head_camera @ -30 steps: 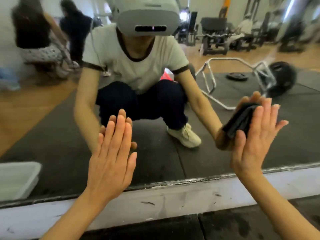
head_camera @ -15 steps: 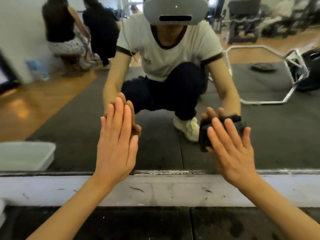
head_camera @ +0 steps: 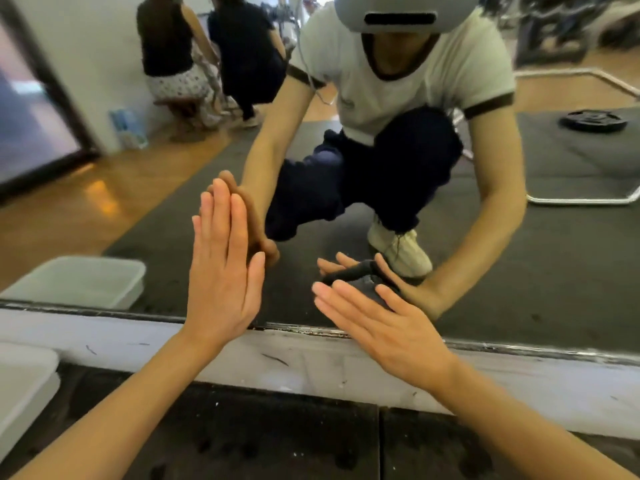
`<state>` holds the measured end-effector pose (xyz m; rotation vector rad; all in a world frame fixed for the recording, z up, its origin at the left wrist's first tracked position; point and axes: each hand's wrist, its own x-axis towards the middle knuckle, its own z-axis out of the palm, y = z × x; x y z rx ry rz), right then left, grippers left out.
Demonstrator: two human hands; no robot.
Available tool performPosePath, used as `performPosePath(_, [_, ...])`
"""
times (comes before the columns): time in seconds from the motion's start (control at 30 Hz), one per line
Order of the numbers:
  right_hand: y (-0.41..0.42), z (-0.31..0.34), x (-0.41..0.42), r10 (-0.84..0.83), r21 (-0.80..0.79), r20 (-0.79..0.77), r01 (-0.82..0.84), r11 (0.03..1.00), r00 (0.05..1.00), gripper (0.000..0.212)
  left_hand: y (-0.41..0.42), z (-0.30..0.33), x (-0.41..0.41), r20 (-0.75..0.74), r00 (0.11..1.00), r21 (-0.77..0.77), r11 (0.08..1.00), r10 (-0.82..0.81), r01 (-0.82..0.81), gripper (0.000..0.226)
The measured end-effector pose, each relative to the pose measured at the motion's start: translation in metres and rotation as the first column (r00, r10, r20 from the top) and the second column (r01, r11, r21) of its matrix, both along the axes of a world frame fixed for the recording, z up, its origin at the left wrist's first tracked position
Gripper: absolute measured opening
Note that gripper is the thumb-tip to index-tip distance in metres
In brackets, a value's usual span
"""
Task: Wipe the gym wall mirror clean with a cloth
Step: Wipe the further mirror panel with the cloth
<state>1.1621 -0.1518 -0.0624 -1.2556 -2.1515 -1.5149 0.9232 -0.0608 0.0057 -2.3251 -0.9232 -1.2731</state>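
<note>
Mirror (head_camera: 571, 271) wiping was mid-way by my judgement: flat right hand (head_camera: 388, 327) pressed cloth (head_camera: 363, 284) low; flat left hand (head_camera: 221, 271) braced, holding nothing.

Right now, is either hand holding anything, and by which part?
Right hand presses the dark crumpled cloth flat against the mirror; left hand holds nothing.

Head camera looks down, close to mirror (head_camera: 519, 271).
</note>
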Motion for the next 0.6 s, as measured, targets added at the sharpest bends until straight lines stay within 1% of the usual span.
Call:
performPosePath(0.07, [-0.022,-0.007,0.044,-0.034,-0.025,0.024,0.035,0.999,0.999,0.068,-0.002,0.002,-0.004,-0.043,0.999,-0.005,1.000,0.023,-0.023,0.066])
performPosePath(0.13, [-0.042,-0.009,0.074,-0.059,-0.107,0.013,0.060,0.992,0.998,0.070,-0.006,0.004,-0.006,-0.074,0.996,-0.022,0.998,0.050,-0.052,0.069])
performPosePath(0.2, [-0.048,-0.001,0.083,-0.062,-0.149,0.018,0.065,0.987,0.998,0.068,-0.011,0.006,-0.004,-0.077,0.994,-0.042,0.996,0.077,-0.080,0.071])
performPosePath(0.27, [-0.045,0.014,0.081,-0.045,-0.132,0.036,0.050,0.990,0.998,0.062,-0.019,0.006,-0.004,-0.064,0.995,-0.081,0.993,0.080,-0.086,0.071])
performPosePath(0.33, [-0.034,0.046,0.079,0.001,-0.040,0.037,0.001,0.999,0.999,0.054,-0.026,0.009,-0.004,-0.051,0.996,-0.102,0.992,0.068,-0.073,0.069])
performPosePath(0.4, [-0.023,0.099,0.077,0.046,0.084,-0.002,-0.046,0.995,0.999,0.048,-0.033,0.016,-0.002,-0.075,0.997,-0.085,0.996,0.029,-0.036,0.065])
performPosePath(0.43, [-0.018,0.129,0.075,0.071,0.170,-0.043,-0.063,0.983,0.997,0.046,-0.036,0.020,0.002,-0.088,0.996,-0.066,0.998,-0.004,-0.002,0.063])
performPosePath(0.5, [-0.011,0.183,0.067,0.132,0.324,-0.187,-0.066,0.944,0.973,0.047,-0.038,0.030,0.018,-0.099,0.993,-0.038,0.997,-0.069,0.066,0.061])
performPosePath(0.57, [-0.007,0.209,0.051,0.205,0.375,-0.325,-0.073,0.924,0.923,0.052,-0.041,0.038,0.041,-0.077,0.990,-0.015,0.993,-0.115,0.114,0.064])
performPosePath(0.6, [-0.006,0.208,0.044,0.203,0.372,-0.364,-0.058,0.926,0.909,0.053,-0.043,0.039,0.053,-0.061,0.988,0.001,0.990,-0.139,0.139,0.069])
